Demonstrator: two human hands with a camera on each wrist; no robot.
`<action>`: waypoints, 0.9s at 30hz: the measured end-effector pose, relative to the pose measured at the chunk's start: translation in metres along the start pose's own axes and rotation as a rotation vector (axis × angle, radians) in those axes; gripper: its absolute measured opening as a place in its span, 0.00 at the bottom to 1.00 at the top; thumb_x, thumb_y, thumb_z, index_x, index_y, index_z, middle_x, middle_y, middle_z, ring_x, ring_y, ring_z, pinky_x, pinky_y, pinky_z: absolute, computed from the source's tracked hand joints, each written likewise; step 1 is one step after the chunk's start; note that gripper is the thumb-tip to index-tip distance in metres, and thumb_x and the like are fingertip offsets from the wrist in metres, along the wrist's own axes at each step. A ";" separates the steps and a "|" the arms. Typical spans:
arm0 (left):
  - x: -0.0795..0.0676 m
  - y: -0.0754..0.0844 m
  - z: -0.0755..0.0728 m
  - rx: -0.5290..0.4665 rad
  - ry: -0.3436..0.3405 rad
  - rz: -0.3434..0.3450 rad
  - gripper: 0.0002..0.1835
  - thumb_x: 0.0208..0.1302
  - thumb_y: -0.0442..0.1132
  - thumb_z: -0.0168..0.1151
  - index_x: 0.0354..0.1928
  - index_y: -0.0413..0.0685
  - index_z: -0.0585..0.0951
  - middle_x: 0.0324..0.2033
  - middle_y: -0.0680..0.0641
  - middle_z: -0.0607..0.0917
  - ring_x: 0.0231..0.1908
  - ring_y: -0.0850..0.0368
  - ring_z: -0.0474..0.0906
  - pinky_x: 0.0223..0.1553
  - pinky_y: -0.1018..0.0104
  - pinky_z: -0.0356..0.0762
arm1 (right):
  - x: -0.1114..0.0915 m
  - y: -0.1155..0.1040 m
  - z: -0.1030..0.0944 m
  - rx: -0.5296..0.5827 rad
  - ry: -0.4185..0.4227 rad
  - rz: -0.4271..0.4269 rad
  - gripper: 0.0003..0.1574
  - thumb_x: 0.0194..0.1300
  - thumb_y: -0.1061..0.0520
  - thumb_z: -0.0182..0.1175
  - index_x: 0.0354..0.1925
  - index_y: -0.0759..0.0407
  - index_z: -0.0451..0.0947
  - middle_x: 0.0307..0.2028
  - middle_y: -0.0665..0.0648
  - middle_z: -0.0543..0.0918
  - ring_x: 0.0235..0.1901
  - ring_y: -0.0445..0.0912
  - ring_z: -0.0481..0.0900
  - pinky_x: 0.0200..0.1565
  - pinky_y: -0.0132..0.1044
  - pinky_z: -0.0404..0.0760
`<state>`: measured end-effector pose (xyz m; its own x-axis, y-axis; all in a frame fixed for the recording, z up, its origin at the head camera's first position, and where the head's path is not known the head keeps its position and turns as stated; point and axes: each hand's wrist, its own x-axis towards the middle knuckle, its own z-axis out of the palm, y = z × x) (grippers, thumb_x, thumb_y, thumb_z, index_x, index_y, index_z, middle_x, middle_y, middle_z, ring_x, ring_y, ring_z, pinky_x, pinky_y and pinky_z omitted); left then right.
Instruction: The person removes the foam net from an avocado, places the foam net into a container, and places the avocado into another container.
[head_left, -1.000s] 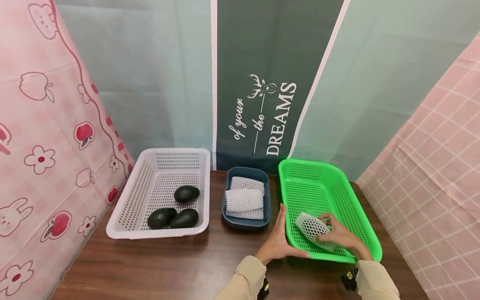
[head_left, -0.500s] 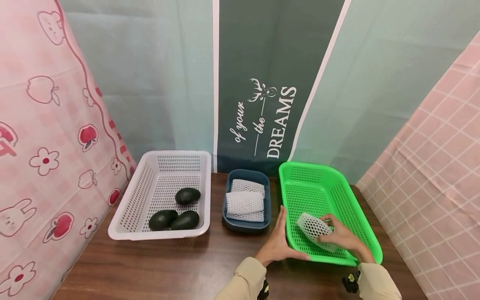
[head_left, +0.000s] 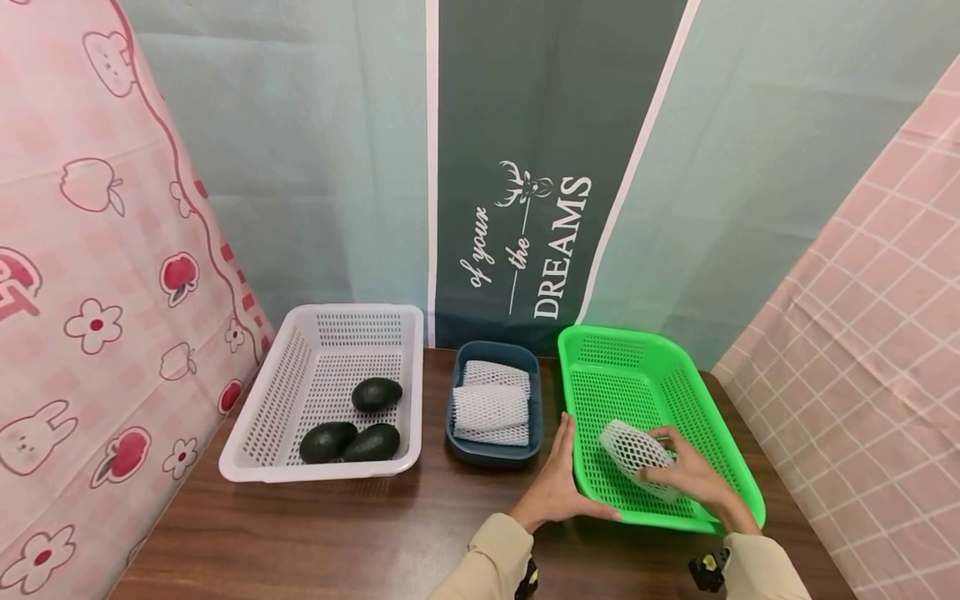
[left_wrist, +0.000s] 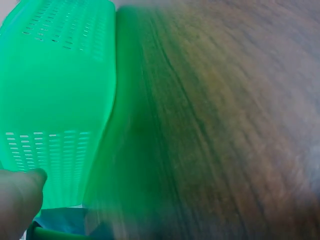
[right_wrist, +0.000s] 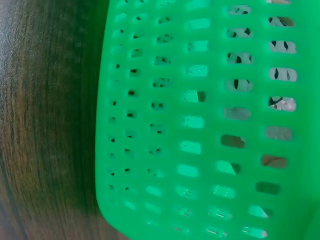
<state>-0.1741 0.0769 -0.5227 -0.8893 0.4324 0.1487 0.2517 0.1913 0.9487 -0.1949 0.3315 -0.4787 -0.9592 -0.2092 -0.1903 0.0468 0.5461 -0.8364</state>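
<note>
In the head view, my right hand (head_left: 690,477) holds a white foam net sleeve (head_left: 633,450) between thumb and fingers, low inside the green basket (head_left: 615,379). The sleeve lies slantwise and bulges; green shows through its mesh, and I cannot tell whether anything is inside. My left hand (head_left: 557,492) rests against the basket's near left corner, fingers straight along the left wall and thumb along the front rim. The left wrist view shows a fingertip (left_wrist: 22,195) beside the basket wall. Only the perforated basket wall (right_wrist: 210,120) and tabletop fill the right wrist view.
A navy tray (head_left: 495,454) with several white foam net sleeves (head_left: 491,407) stands in the middle. To the left, a white basket (head_left: 255,417) contains three avocados (head_left: 377,394). Wooden tabletop (head_left: 315,533) runs along the front; fabric curtains stand behind and on both sides.
My right hand has shifted slightly to the right within the green basket, and the foam net sleeve has moved with it. My left hand keeps its place at the corner.
</note>
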 end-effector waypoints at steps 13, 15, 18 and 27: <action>0.001 0.011 -0.022 0.001 0.049 0.017 0.70 0.45 0.47 0.80 0.76 0.61 0.33 0.75 0.54 0.33 0.73 0.54 0.35 0.66 0.47 0.55 | -0.003 -0.009 -0.001 0.052 0.021 -0.046 0.42 0.57 0.63 0.65 0.63 0.64 0.53 0.51 0.73 0.67 0.38 0.55 0.77 0.32 0.46 0.81; 0.002 0.012 -0.025 -0.004 0.063 0.025 0.71 0.43 0.47 0.81 0.76 0.61 0.34 0.75 0.54 0.34 0.73 0.54 0.37 0.66 0.50 0.56 | -0.004 -0.011 -0.001 0.047 0.034 -0.047 0.41 0.57 0.62 0.65 0.63 0.63 0.54 0.51 0.73 0.68 0.38 0.55 0.77 0.31 0.46 0.81; 0.002 0.012 -0.030 -0.007 0.079 0.022 0.71 0.42 0.48 0.82 0.77 0.60 0.36 0.75 0.55 0.36 0.72 0.55 0.40 0.66 0.53 0.56 | -0.005 -0.014 -0.001 0.036 0.047 -0.055 0.41 0.57 0.62 0.65 0.63 0.63 0.54 0.52 0.74 0.67 0.39 0.56 0.77 0.31 0.46 0.81; 0.001 0.016 -0.047 -0.043 0.064 0.004 0.68 0.45 0.49 0.80 0.76 0.62 0.36 0.75 0.53 0.38 0.71 0.50 0.49 0.65 0.51 0.59 | -0.007 -0.027 0.001 0.027 0.080 -0.103 0.41 0.58 0.61 0.67 0.63 0.62 0.56 0.58 0.75 0.64 0.44 0.60 0.76 0.33 0.46 0.80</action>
<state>-0.1890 0.0384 -0.4943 -0.9113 0.3754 0.1693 0.2404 0.1511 0.9588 -0.1893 0.3175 -0.4558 -0.9784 -0.1974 -0.0619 -0.0468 0.5027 -0.8632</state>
